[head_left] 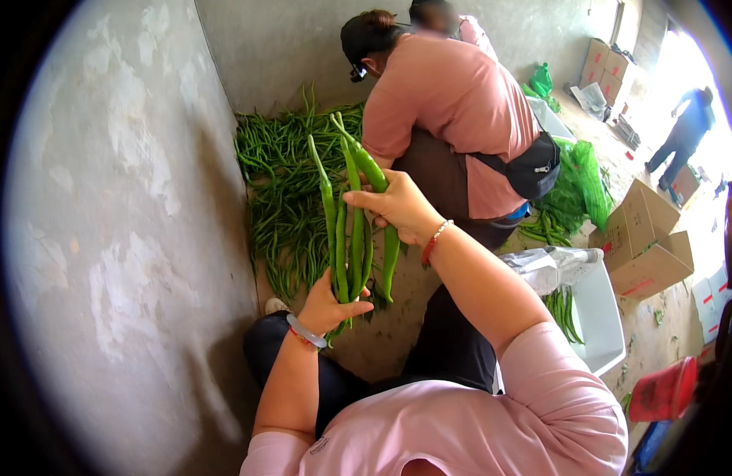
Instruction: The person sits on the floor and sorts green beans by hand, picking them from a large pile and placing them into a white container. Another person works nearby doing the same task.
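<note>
Several long green chili peppers [340, 250] stand nearly upright in my left hand [330, 306], gripped around their lower part. My right hand [396, 205] holds a thicker green pepper [391, 256] between thumb and fingers, close to the right side of that bunch. Its fingers partly cover the bunch, so I cannot tell whether they also grip one of those stems. Beyond both hands a wide heap of green chili peppers [283, 202] lies on the floor along the wall.
A co-worker in a salmon shirt [449, 89] crouches ahead, with another person behind. At my right stand a white plastic tub [598, 321] with peppers and plastic film, an open cardboard box [639, 238], green mesh bags [580, 178] and a red bucket [663, 390]. A concrete wall [134, 238] rises left.
</note>
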Available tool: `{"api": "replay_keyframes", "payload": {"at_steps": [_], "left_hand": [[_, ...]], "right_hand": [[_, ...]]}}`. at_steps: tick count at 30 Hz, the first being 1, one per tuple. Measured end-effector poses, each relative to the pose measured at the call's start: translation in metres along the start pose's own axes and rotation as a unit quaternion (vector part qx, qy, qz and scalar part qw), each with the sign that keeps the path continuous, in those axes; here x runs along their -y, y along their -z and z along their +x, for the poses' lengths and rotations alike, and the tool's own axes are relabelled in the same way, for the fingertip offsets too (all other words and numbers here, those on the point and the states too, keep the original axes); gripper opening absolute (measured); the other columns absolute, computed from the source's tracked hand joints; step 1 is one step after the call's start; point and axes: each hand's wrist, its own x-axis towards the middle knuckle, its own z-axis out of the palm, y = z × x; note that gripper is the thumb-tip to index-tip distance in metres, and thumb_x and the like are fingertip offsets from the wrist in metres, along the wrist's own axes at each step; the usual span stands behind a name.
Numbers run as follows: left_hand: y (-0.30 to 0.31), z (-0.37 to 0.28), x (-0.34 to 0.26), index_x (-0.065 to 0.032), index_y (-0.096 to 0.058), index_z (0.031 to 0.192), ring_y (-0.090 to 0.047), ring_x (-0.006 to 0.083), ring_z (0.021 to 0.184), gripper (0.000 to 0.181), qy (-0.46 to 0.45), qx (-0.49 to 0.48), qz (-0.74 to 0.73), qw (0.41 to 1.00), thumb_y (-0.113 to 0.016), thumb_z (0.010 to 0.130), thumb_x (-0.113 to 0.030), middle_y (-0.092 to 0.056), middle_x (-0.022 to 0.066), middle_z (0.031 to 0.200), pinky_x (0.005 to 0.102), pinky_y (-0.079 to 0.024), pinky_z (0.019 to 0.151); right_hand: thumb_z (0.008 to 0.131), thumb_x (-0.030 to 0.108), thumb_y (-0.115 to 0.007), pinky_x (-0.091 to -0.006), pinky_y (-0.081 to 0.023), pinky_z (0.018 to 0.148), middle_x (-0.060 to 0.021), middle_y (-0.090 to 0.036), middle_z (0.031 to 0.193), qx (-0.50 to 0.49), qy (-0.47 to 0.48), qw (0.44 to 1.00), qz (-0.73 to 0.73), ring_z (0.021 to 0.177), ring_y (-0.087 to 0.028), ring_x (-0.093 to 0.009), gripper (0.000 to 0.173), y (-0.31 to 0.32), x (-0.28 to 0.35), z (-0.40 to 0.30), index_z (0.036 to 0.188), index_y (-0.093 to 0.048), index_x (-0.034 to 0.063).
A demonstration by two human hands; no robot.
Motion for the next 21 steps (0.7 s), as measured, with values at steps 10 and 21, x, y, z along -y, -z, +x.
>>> {"api": "replay_keyframes", "payload": {"at_steps": [10, 21], "left_hand": [[0.015, 0.000, 0.007, -0.0010, -0.047, 0.089, -0.049, 0.0150, 0.066, 0.029, 0.025, -0.053, -0.173, 0.983, -0.058, 0.063, 0.000, -0.051, 0.0071, 0.076, 0.0270, -0.040, 0.061], [0.015, -0.002, 0.000, 0.0004, -0.050, 0.083, -0.050, 0.0142, 0.065, 0.022, 0.028, 0.005, -0.242, 0.970, -0.058, 0.062, 0.001, -0.052, 0.0070, 0.075, 0.0269, -0.042, 0.060]], "right_hand": [[0.075, 0.010, -0.055, -0.0206, -0.039, 0.046, -0.0007, -0.048, 0.062, -0.090, -0.002, 0.978, 0.188, 0.051, -0.046, -0.009, 0.009, 0.041, -0.006, -0.020, 0.078, -0.050, 0.0043], [0.055, 0.002, -0.064, -0.0281, -0.042, 0.062, -0.0070, -0.054, 0.080, 0.127, 0.387, 0.844, -0.349, 0.072, -0.052, -0.023, 0.024, 0.010, -0.024, -0.037, 0.078, -0.056, 0.0051]]}}
